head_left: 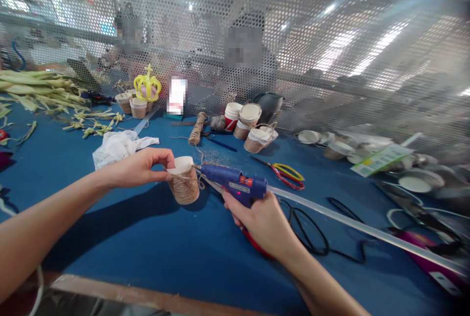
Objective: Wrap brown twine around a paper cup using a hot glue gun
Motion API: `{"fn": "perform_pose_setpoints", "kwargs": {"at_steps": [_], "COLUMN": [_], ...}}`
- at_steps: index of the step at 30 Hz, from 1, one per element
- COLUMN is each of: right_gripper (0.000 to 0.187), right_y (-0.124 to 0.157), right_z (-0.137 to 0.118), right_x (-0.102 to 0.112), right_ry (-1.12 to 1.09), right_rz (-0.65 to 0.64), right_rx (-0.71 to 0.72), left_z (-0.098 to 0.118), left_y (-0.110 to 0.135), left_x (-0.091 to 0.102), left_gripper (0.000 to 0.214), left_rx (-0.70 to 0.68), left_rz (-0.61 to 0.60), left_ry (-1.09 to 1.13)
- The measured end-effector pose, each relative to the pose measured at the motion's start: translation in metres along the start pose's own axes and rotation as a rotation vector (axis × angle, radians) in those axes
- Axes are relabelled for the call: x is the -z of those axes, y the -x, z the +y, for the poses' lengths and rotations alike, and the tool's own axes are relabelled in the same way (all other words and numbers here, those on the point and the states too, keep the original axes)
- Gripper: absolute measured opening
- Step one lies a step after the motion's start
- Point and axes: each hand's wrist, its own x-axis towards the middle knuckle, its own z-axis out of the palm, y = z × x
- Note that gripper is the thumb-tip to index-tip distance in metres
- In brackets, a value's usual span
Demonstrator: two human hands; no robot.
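A paper cup wrapped in twine stands upright on the blue table, with its white rim uppermost. My left hand pinches that rim on the left side, thumb outside and fingertips at the inner edge. In my right hand is a blue glue gun, its nozzle at the cup's upper right edge. A long clear glue stick sticks out of the gun's back. A small twine loop hangs at the cup's right side. Under my right hand shows a red handle; whether I hold it, I cannot tell.
Behind the cup lie a twine bundle, several wrapped cups and red-yellow scissors. White cloth is crumpled at left, near dried husks. A black cord coils at right. A perforated metal screen borders the table's back.
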Motion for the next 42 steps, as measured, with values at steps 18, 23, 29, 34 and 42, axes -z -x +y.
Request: {"fn": "perform_pose_setpoints", "kwargs": {"at_steps": [18, 23, 29, 34, 42], "right_gripper": [0.023, 0.023, 0.024, 0.023, 0.026], "right_y": [0.0021, 0.0003, 0.0004, 0.0007, 0.0000], "right_z": [-0.0024, -0.0011, -0.0007, -0.0003, 0.0049], "right_x": [-0.0014, 0.0000, 0.0000, -0.0009, -0.0003], "right_ry": [-0.052, -0.042, -0.017, -0.041, -0.029], "right_rz": [0.019, 0.030, 0.005, 0.018, 0.026], "right_rx": [-0.071, -0.072, -0.063, -0.027, -0.015], "left_z": [-0.0022, -0.0017, -0.0012, -0.0014, 0.0000], "left_y": [-0.0006, -0.0002, 0.0001, -0.0002, -0.0002], "left_x": [-0.0009, -0.0009, -0.0006, -0.0006, -0.0007], "left_gripper": [0.009, 0.010, 0.010, 0.010, 0.012], "left_rx": [0.004, -0.001, 0.001, 0.005, 0.016], "left_rz": [-0.001, -0.002, 0.006, 0.004, 0.005], "left_ry": [0.050, 0.049, 0.032, 0.041, 0.051]}}
